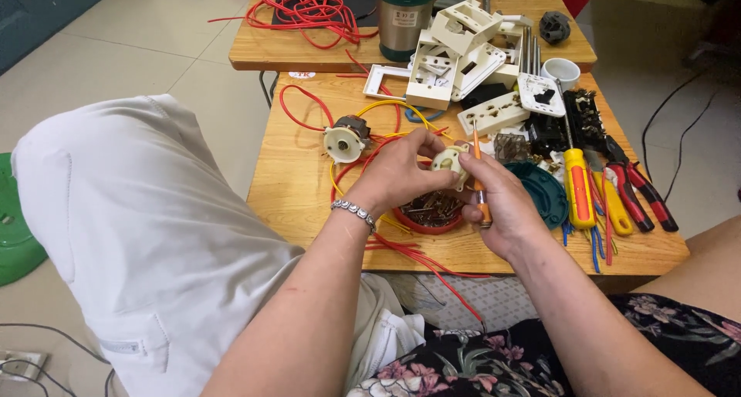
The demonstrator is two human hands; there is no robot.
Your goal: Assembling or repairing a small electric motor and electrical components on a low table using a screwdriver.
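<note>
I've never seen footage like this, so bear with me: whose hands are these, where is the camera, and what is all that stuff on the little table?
There is no machine here. A person wears a camera on the head, so this single picture looks down at their own arms and lap. The left hand holds a small cream round electrical part. The right hand holds a thin orange-handled screwdriver against it. Beneath lies a red dish of small screws on a low wooden table. Around them: a small motor with red and yellow wires, white socket plates, a teal lid, a yellow-handled screwdriver and red-handled pliers.
</note>
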